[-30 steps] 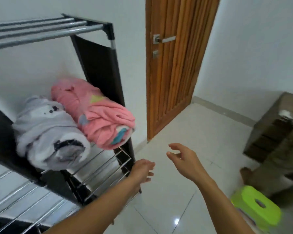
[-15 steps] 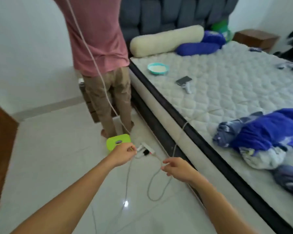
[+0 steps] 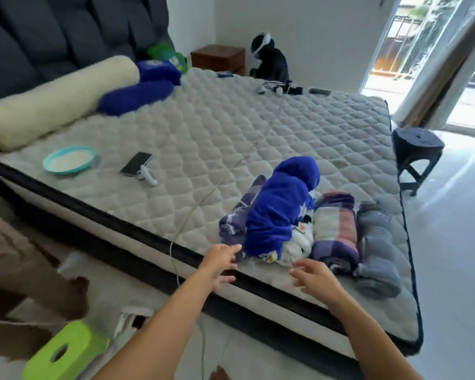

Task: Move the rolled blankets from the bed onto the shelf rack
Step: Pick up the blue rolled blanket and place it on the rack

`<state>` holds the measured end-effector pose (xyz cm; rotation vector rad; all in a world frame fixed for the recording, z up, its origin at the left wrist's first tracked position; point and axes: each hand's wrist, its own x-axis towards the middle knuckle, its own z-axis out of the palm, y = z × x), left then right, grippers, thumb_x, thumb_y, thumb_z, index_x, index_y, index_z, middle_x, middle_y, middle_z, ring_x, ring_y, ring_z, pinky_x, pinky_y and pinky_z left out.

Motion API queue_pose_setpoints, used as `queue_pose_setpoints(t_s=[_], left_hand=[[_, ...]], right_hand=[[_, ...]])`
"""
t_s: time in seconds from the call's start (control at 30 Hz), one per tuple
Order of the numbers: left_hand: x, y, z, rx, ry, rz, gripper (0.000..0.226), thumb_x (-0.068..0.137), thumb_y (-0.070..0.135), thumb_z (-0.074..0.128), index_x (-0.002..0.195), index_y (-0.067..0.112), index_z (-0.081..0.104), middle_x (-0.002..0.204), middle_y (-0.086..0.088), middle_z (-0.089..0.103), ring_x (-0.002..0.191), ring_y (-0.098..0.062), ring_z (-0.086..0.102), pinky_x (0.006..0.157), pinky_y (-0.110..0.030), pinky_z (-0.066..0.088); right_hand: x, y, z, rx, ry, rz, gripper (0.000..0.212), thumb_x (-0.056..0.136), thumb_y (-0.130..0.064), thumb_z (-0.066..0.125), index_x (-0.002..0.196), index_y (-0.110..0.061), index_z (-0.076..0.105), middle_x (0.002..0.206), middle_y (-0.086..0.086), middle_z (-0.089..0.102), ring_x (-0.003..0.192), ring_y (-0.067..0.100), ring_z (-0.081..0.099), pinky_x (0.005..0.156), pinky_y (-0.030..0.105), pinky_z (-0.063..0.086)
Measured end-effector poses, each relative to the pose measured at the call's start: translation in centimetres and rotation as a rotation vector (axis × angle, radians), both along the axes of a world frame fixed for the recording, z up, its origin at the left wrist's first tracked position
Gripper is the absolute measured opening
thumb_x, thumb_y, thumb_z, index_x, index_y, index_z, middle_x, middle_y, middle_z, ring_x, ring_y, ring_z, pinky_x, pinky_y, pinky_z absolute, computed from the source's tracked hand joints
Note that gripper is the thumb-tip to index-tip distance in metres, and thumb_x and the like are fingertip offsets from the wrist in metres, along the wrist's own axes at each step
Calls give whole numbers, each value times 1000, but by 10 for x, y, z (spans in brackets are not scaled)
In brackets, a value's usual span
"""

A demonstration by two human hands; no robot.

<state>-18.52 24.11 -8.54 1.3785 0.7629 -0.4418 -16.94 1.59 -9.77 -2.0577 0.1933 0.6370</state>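
Rolled blankets (image 3: 307, 223) lie just beyond my fingertips on the near edge of the bed (image 3: 203, 127); my left hand (image 3: 220, 260) nearly touches the blue roll (image 3: 280, 209), fingers loosely spread; my right hand (image 3: 313, 278) hovers spread, holding nothing.

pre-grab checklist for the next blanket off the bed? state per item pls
1. Left hand free: ok, fingers relaxed, nothing held.
2. Right hand free: ok, open above the mattress edge.
3. Blue blanket reachable: ok, on top of the pile, just beyond both hands.
4. Grip made: not ok, neither hand has closed on it.
5. White cable clear of the pile: cannot tell, it runs close beside it.
6. Shelf rack has room: cannot tell, out of view.
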Motion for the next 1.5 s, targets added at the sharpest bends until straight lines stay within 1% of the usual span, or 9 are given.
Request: queue_pose_setpoints(t_s=[0.1, 0.4, 0.57, 0.8, 0.87, 1.0, 1.23, 1.4, 1.5], left_hand=[[43, 0, -2, -149, 126, 71, 64, 91, 37, 60, 146, 18, 34, 151, -14, 36, 133, -33, 42, 96, -54, 43], [107, -1, -25, -383, 341, 88, 85, 81, 55, 64, 150, 22, 26, 155, -20, 25, 139, -44, 31, 104, -70, 31], [134, 1, -31, -441, 360, 98, 96, 76, 59, 67, 152, 21, 23, 157, -20, 22, 141, -47, 26, 98, -68, 36], [169, -29, -35, -372, 426, 180, 105, 69, 59, 73, 150, 17, 22, 157, -15, 26, 139, -45, 30, 101, -67, 35], [176, -33, -37, -327, 443, 195, 106, 68, 59, 74, 150, 16, 23, 155, -15, 28, 137, -44, 34, 101, -64, 38], [184, -38, -39, -241, 465, 227, 101, 70, 57, 73, 149, 14, 26, 153, -16, 32, 133, -43, 39, 104, -58, 41], [179, -42, -27, -141, 379, 261, 87, 76, 52, 71, 147, 19, 34, 152, -14, 37, 132, -39, 42, 105, -56, 40], [150, -25, 14, -89, 207, 381, 69, 79, 45, 71, 139, 23, 45, 149, -8, 43, 128, -32, 46, 96, -47, 43], [123, -8, 45, -16, 111, 473, 49, 80, 44, 71, 123, 27, 57, 144, -3, 49, 127, -30, 47, 105, -54, 39]], right_hand=[[40, -2, 1, 32, -9, -105, 22, 90, -18, 59, 112, -13, 60, 81, -2, 66, 72, 14, 62, 64, 28, 45], [155, 8, 3, 50, -84, -296, 34, 89, -22, 63, 116, -4, 53, 86, 5, 61, 75, 18, 56, 72, 36, 47], [248, 13, 7, -54, -162, -284, 75, 81, -46, 66, 139, -6, 40, 137, 13, 52, 121, 31, 52, 101, 45, 44], [309, 28, -21, 14, 134, -265, 132, 64, -59, 75, 152, -6, -8, 157, 16, 21, 138, 38, 34, 112, 48, 34], [313, 25, -28, 75, 179, -290, 127, 69, -49, 77, 152, -8, -10, 157, 16, 23, 138, 37, 35, 112, 48, 34], [321, 10, -34, 167, 278, -294, 105, 69, -37, 81, 148, -5, 19, 147, 14, 39, 128, 34, 46, 99, 45, 43], [317, 1, -16, 415, 455, -329, 60, 72, -13, 78, 125, -10, 49, 120, 9, 59, 89, 24, 58, 76, 41, 50], [300, 16, 13, 616, 517, -254, 46, 76, -11, 75, 118, -9, 57, 111, 9, 67, 94, 25, 63, 67, 39, 52], [285, 47, 41, 702, 473, -171, 52, 75, -13, 75, 123, -11, 58, 111, 8, 69, 95, 24, 65, 67, 38, 53]])
